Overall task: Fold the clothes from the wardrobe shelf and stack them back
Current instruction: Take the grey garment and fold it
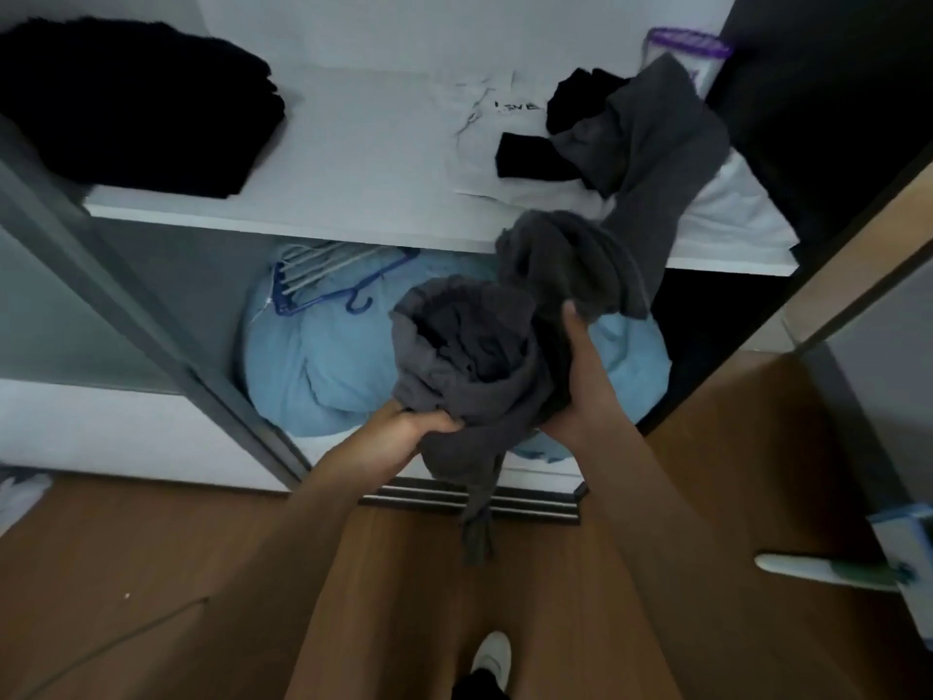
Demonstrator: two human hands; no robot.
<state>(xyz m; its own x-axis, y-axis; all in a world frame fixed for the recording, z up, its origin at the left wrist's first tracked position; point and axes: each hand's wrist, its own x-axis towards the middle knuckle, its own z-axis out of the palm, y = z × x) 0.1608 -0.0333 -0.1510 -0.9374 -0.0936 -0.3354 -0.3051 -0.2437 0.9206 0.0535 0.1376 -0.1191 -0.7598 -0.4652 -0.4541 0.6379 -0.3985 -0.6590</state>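
Note:
A dark grey garment [474, 356] hangs bunched in front of the wardrobe, one end trailing up onto the white shelf [353, 194] at the right. My left hand [424, 426] grips its lower edge from below. My right hand [580, 366] holds its right side, thumb up against the cloth. On the shelf lie a folded black pile [136, 108] at the left, a white printed shirt [495, 123] and small black pieces [535, 154] at the right.
Below the shelf sits a light blue bundle [323, 356] with blue and white hangers [328, 275] on top. Sliding door frames stand at the left [151, 315] and right [848, 295]. Wooden floor [151, 573] lies beneath; a white-handled tool [828, 573] is at the right.

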